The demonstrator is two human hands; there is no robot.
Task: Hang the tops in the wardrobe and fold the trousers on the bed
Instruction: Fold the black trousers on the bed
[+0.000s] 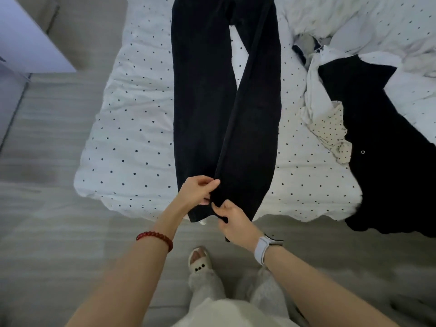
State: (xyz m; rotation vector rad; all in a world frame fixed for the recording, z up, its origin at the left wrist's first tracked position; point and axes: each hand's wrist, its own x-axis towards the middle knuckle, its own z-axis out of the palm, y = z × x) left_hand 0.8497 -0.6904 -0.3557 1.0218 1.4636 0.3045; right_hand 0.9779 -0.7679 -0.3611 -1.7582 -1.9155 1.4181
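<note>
- Black trousers (212,102) lie lengthwise on the bed (132,138), hems at the near edge.
- Left hand (198,191) and right hand (232,218): fingers pinch the hems.
- Step: aligning the legs for folding.
- Next, likely: stack the legs, fold toward the waist.
- Tops (368,128) lie unhung at right.

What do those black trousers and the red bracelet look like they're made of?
The black trousers look like matte, fairly stiff woven cloth, possibly denim: the legs lie flat with few creases and no shine. The red bracelet looks like glossy round beads, maybe glass, stone or plastic; the picture cannot settle which.
</note>
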